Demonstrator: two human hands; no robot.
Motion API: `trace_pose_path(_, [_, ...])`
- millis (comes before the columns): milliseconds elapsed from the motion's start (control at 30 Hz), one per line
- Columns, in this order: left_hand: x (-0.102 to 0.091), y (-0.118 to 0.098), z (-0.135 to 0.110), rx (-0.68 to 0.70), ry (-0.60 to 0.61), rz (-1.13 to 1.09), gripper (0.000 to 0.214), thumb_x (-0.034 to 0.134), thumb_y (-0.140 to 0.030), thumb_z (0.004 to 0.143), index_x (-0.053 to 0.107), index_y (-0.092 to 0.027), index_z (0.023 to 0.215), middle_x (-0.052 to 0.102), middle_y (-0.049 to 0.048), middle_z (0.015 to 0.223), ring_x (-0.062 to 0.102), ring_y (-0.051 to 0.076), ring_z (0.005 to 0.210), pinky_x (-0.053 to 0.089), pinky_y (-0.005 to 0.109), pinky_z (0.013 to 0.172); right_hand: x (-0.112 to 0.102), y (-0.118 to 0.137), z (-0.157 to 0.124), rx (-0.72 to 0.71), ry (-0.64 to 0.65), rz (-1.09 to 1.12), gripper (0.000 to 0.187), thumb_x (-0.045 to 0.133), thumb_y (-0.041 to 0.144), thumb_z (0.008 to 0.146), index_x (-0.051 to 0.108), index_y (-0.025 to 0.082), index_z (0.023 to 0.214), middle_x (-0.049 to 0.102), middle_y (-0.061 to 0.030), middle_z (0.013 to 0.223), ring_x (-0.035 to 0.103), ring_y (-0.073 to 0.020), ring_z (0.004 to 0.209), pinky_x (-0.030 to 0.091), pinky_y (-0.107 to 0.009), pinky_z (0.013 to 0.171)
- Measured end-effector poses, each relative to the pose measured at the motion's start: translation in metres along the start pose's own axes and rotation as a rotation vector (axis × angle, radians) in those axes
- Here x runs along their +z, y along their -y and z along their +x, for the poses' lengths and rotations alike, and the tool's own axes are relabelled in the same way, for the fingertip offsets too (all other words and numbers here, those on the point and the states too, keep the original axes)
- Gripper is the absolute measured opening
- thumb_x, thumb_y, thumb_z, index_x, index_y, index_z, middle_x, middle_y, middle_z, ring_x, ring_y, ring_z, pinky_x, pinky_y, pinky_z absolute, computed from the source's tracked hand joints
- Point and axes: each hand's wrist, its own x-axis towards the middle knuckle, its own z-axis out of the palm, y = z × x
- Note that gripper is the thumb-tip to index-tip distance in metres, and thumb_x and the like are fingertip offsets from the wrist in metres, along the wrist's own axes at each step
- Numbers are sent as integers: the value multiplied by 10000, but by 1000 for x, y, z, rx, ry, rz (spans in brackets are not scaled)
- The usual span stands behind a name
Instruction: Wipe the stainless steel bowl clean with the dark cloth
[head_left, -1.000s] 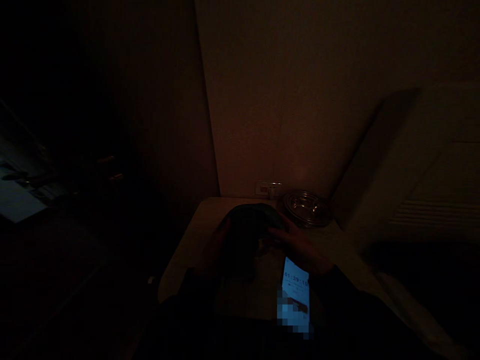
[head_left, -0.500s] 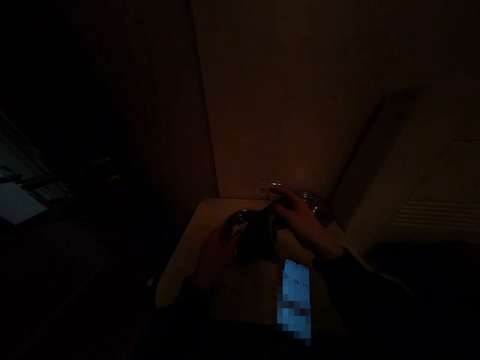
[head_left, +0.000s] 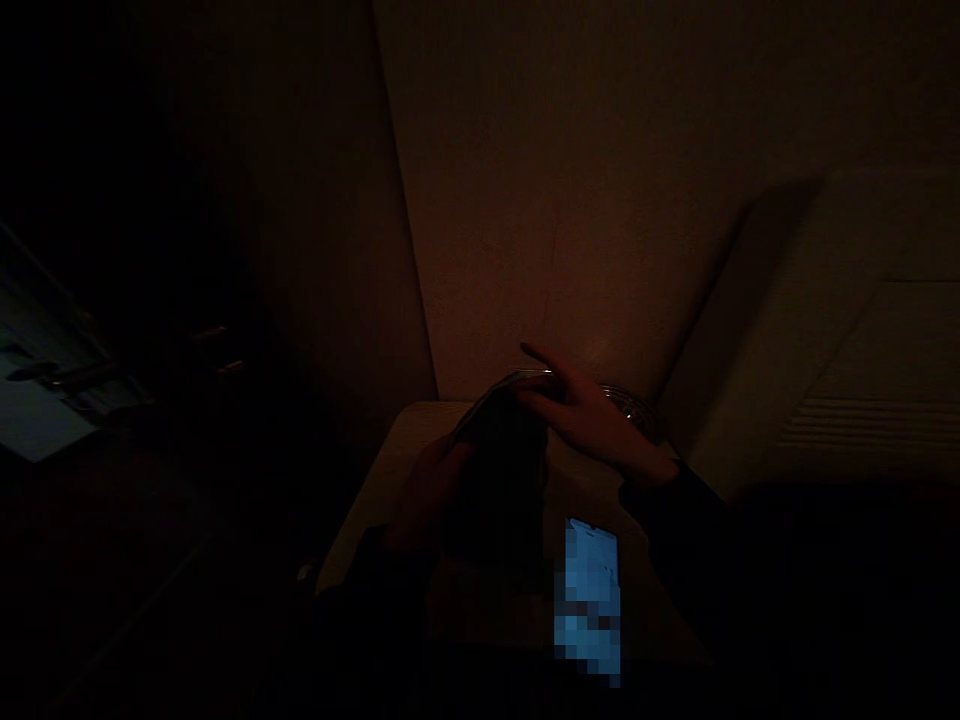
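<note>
The view is very dark. A dark, limp, cloth-like thing [head_left: 499, 490] hangs between my hands over a small light wooden table. My left hand [head_left: 431, 485] grips its left side, with the thumb lying across the front. At its upper right edge my right hand [head_left: 585, 415] pinches it, one finger stretched out toward the wall. What kind of thing it is cannot be made out. Below my right hand a lit phone [head_left: 592, 548] lies on the table, its lower part blurred into blocks.
Behind my right hand a shiny, round, glass-like dish [head_left: 634, 405] stands at the back of the table [head_left: 375, 470]. The wall [head_left: 525, 200] rises directly behind. A pale panel with ridges [head_left: 862, 420] is at the right, and a bright patch [head_left: 45, 430] at far left.
The dark thing has spread wider and moved left and up, now covering the shiny round object that showed near my left hand. My right hand has shifted slightly left, its finger lifted.
</note>
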Motion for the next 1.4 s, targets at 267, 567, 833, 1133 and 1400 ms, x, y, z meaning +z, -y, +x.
trace_pose_path(267, [-7, 9, 11, 44, 41, -133, 460, 560, -553, 807, 724, -181, 1023, 726, 85, 1092, 626, 276, 1104, 456, 381, 983, -1, -72, -61, 517, 113, 108, 629, 612, 597, 807, 533, 275, 1341, 667, -102, 1193, 669, -249, 960, 571, -387, 745])
trace_pose_path(567, [6, -16, -3, 268, -6, 229, 321, 565, -350, 837, 718, -171, 1057, 727, 75, 1093, 646, 278, 1050, 470, 370, 941, 14, -71, -66, 356, -102, 113, 594, 697, 498, 763, 566, 249, 1286, 643, -98, 1232, 613, -258, 1096, 472, -468, 971])
trace_pose_path(833, [42, 10, -17, 431, 195, 446, 544, 563, -225, 808, 538, -154, 1346, 572, 148, 1348, 523, 314, 1241, 367, 436, 1069, 25, -33, -55, 316, 12, 317, 406, 613, 500, 822, 645, 233, 1126, 699, -46, 1089, 648, -223, 1018, 514, -363, 890])
trace_pose_path(1133, [12, 40, -11, 99, -63, 50, 416, 651, -438, 775, 650, -175, 1097, 711, 115, 1094, 645, 281, 1059, 502, 403, 913, -9, -13, -29, 343, -126, 397, 254, 654, 385, 746, 691, 220, 937, 729, -18, 869, 672, -213, 843, 531, -321, 762])
trace_pose_path(1400, [9, 57, -4, 18, -68, -334, 412, 655, -421, 820, 627, -215, 1175, 513, 92, 1420, 452, 284, 1322, 454, 395, 1011, -6, -19, -37, 553, -107, 538, 217, 606, 358, 806, 682, 189, 919, 741, -81, 873, 703, -252, 831, 579, -374, 728])
